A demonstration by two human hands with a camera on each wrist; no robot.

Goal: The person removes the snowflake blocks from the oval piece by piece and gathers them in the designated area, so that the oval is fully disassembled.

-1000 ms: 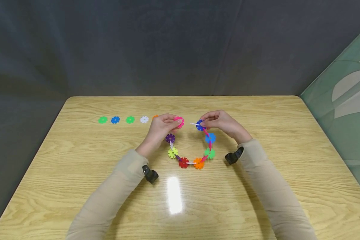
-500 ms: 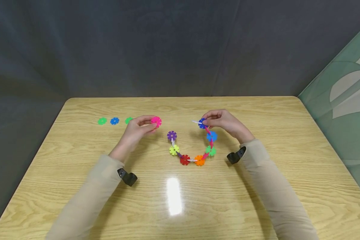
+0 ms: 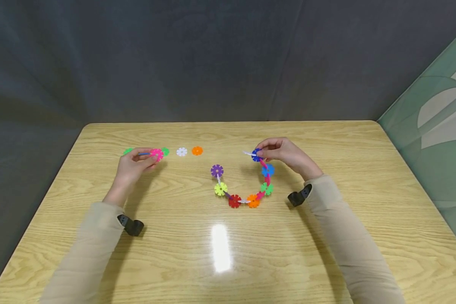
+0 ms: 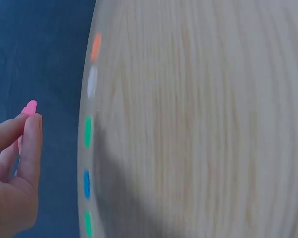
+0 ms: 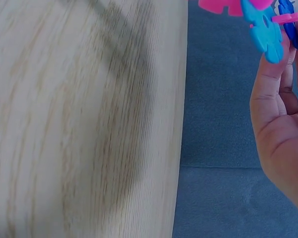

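Behind wood-grain worktop [image 3: 167,261], dark cloth [image 3: 228,63]. At left, a narrow left grip [image 3: 132,165], pinching pink notched disc [image 3: 157,154] by the left part of a loose row: near green disc [image 3: 166,151], then loose white disc [image 3: 181,151], then orange disc [image 3: 197,150]. Next, well to the right of the pink one, U-shaped chain [image 3: 234,201] of interlocked discs, with purple disc [image 3: 217,171] as its left end. At the upper right end, dark blue disc [image 3: 255,158], pinched by right grip [image 3: 284,155], carrying edge-on white disc [image 3: 247,153], long axis roughly sideways, tip to the left, toward the pink one. Nearer to this tip: the right grip.
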